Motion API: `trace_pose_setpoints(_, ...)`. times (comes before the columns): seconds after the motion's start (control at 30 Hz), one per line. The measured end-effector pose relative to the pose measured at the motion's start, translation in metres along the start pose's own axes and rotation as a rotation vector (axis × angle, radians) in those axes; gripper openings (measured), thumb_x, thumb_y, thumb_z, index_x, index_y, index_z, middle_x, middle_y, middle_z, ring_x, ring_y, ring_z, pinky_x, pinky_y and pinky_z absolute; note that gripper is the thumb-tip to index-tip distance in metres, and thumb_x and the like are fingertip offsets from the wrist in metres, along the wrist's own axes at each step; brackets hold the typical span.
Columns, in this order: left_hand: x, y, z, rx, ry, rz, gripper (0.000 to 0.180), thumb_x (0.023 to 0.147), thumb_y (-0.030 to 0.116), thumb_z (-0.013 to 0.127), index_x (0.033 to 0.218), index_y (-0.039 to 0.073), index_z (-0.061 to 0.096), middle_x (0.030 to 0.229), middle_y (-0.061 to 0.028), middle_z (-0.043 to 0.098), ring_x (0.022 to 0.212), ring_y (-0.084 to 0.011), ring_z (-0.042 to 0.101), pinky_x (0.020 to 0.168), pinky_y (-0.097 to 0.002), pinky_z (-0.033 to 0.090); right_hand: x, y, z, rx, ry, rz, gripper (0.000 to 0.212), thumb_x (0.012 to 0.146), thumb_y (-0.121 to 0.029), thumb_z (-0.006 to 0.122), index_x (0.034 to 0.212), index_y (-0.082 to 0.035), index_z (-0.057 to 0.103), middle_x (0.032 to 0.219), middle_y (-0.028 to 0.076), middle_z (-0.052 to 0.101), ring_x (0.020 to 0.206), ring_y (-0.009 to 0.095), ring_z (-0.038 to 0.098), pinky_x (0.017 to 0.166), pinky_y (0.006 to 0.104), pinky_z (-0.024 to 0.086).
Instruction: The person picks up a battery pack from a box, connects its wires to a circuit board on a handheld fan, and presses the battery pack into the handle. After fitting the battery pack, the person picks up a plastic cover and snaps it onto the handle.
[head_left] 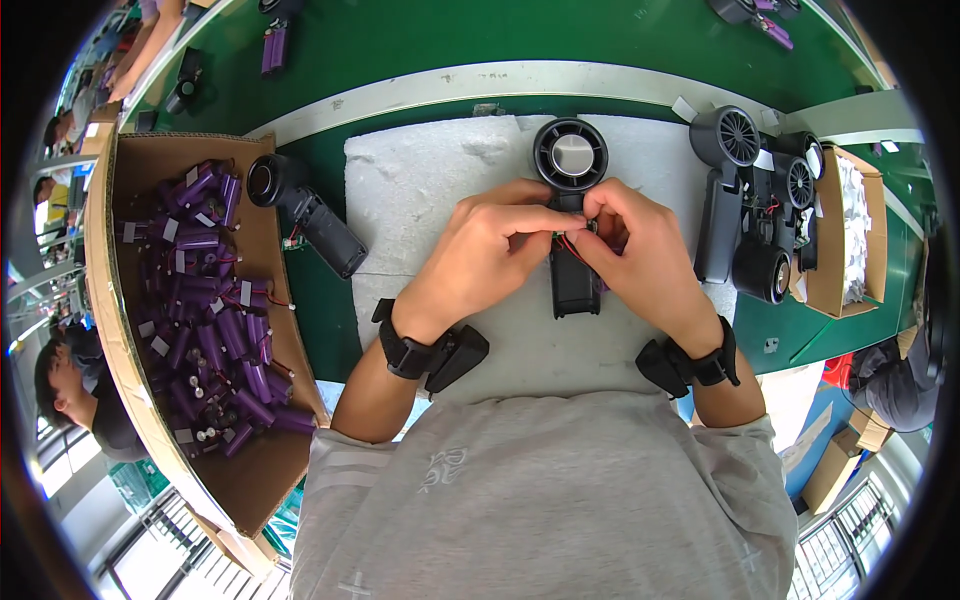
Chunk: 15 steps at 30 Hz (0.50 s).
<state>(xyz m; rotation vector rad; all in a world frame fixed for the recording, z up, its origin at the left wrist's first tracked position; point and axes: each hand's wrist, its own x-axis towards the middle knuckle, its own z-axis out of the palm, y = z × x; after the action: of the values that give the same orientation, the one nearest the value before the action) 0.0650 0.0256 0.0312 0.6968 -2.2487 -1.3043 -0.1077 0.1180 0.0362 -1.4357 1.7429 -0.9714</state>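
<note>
A black handheld fan (571, 133) lies in front of me, its round head pointing away and its open handle (575, 291) toward me. Over the handle, my left hand (478, 252) and my right hand (645, 248) meet fingertip to fingertip, both closed in a pinch. A thin red wire (569, 249) runs out beneath the left fingertips. A tiny greenish part (590, 226) shows between the fingertips; its kind is too small to tell. Inside the handle, a bit of purple peeks out beside the right fingers, mostly hidden.
A white foam mat (430, 180) lies under the fan. To the left stands a cardboard box (262, 480) of purple battery packs (215, 320), beside another fan body (325, 235). Several black fans (724, 140) and a smaller carton (875, 215) sit right. A pale rail (420, 88) crosses behind.
</note>
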Motion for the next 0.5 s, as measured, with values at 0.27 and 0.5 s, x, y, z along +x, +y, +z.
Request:
trace_pose_setpoints(0.27, 0.002, -0.006, 0.008, -0.184, 0.003, -0.059, 0.022, 0.083, -0.003, 0.065, 0.1, 0.008, 0.073, 0.092, -0.012, 0.066, 0.067, -0.02, 0.064, 0.06, -0.0299, 0.05, -0.003, -0.004, -0.012, -0.013, -0.104, -0.087, 0.032, 0.078, -0.003, 0.074, 0.102, -0.004, 0.053, 0.077, 0.006, 0.054, 0.062, 0.013, 0.052, 0.056, 0.0274, 0.045)
trace_pose_setpoints(0.5, 0.0, -0.008, 0.007, -0.184, 0.099, -0.075, 0.021, 0.086, -0.002, 0.064, 0.103, 0.007, 0.073, 0.093, -0.011, 0.065, 0.071, -0.0194, 0.064, 0.061, -0.0291, 0.05, -0.004, -0.007, -0.023, -0.018, -0.176, -0.237, 0.056, 0.07, 0.003, 0.075, 0.12, -0.006, 0.052, 0.092, 0.009, 0.055, 0.079, 0.022, 0.057, 0.07, 0.0333, 0.05)
